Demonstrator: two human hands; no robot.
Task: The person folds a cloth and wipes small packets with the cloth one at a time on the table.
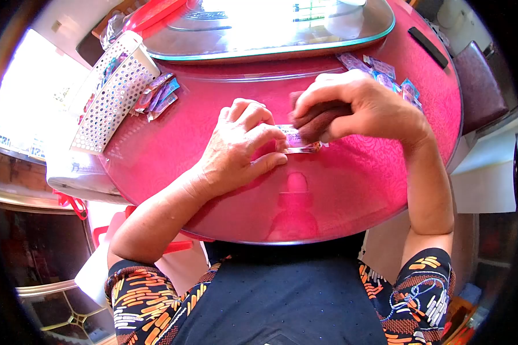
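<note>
On the pink table, a small shiny packet (pixel 294 138) with purple print lies between my two hands. My left hand (pixel 240 138) has its thumb and index finger closed on the packet's left end, the other fingers curled. In my right hand (pixel 360 109), a folded dark brown cloth (pixel 323 119) is gripped between thumb and fingers. The cloth reaches the packet's right part and hides some of it.
A white perforated basket (pixel 112 95) stands tilted at the left, with small packets (pixel 157 96) beside it. More packets (pixel 385 72) lie at the right back. Behind is a raised glass tray (pixel 270 52); a black bar-shaped object (pixel 427 47) lies near the right edge.
</note>
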